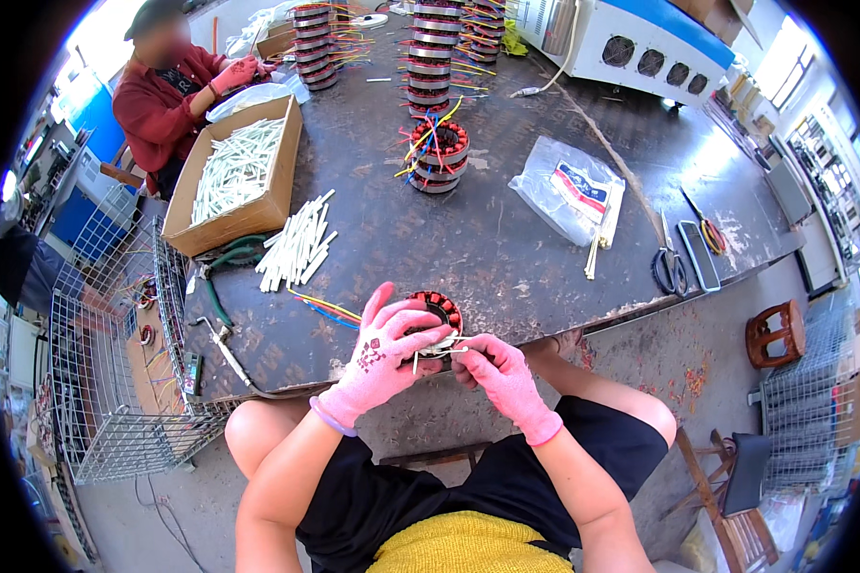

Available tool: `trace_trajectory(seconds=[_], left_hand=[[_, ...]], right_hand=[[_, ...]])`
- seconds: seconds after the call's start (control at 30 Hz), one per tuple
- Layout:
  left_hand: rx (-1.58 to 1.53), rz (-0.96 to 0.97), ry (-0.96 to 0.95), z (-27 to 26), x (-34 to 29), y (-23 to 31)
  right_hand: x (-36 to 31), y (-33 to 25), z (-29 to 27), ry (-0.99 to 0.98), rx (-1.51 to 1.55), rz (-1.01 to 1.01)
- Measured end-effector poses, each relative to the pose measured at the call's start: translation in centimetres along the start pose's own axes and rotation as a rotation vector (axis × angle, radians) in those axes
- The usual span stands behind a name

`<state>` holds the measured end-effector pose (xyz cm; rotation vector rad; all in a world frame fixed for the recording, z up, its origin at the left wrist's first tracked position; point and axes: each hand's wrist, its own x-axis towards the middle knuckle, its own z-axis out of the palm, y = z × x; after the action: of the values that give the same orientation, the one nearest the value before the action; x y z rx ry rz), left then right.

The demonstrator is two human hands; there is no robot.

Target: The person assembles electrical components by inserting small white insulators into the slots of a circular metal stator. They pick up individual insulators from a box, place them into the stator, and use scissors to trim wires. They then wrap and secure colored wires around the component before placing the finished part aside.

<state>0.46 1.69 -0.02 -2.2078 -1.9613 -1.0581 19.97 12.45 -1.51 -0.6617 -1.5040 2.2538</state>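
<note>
At the near edge of the table is a motor stator (438, 304) with red windings in its ring. My left hand (380, 355), in a pink glove, is curled over its near side and grips it. Yellow, blue and red lead wires (327, 307) stick out leftward from it. On the stator's near side, my right hand (503, 378), also in a pink glove, has thumb and forefinger pinched on a thin white sleeve (457, 350). The fingers partly hide how the sleeve meets the windings. A loose pile of white sleeves (298, 246) lies left of the stator.
An open cardboard box (248, 222) of white sleeves stands at left, near a seated co-worker (167, 95). Stacked stators (440, 177) stand ahead. A plastic bag (564, 196), scissors (670, 271) and a phone (699, 255) lie right. A soldering iron (225, 355) lies at the left edge.
</note>
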Motion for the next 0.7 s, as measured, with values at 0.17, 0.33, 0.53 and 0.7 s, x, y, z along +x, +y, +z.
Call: trace_trajectory(seconds=[0.17, 0.33, 0.53, 0.7], left_hand=[[-0.049, 0.014, -0.009, 0.1, 0.1, -0.2], [-0.061, 0.011, -0.021, 0.1, 0.1, -0.1], [-0.040, 0.011, -0.022, 0.2, 0.0, -0.2], [-0.036, 0.014, -0.008, 0.4, 0.0, -0.2]], right_hand=[[-0.2, -0.5, 0.2, -0.006, -0.007, -0.031], [-0.7, -1.2, 0.6, 0.008, -0.048, -0.088], [-0.7, -2.0, 0.9, 0.037, -0.054, -0.012], [-0.5, -2.0, 0.8, 0.026, -0.035, 0.024]])
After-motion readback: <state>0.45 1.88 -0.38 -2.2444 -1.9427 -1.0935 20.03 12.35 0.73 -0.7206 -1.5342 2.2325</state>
